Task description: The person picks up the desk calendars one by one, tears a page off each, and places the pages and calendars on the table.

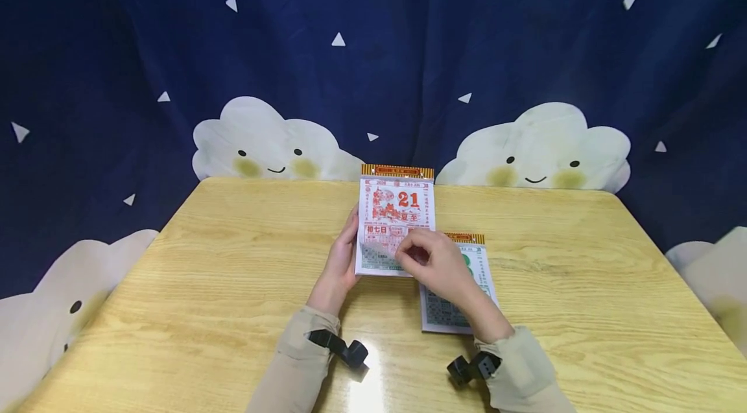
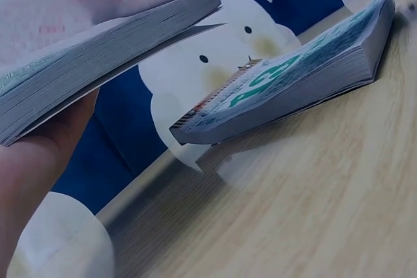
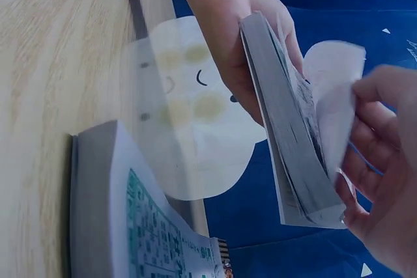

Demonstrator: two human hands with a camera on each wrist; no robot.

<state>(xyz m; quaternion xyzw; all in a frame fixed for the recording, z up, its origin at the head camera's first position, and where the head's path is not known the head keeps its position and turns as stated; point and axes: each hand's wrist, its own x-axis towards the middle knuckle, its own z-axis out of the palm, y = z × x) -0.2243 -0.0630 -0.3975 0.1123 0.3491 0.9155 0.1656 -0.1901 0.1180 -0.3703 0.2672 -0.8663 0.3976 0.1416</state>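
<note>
A thick tear-off calendar (image 1: pixel 397 199) with a red "21" on its top sheet is held up above the table by my left hand (image 1: pixel 340 264), which grips its left side and underside. My right hand (image 1: pixel 441 264) is at its lower right, thumb and forefinger pinching the loose lower edge of the top sheet (image 3: pixel 339 83). That sheet bends up off the block, and green print shows beneath it in the head view. A second calendar (image 1: pixel 446 314) with green print lies on the table, partly covered by my right hand and forearm.
The wooden table (image 1: pixel 262 257) reaches back to a dark blue curtain (image 1: pixel 385 43) with clouds and white triangles. Small black cameras sit on both wrists, over beige sleeves (image 1: pixel 528 367). The second calendar (image 2: pixel 287 89) lies close to the held one.
</note>
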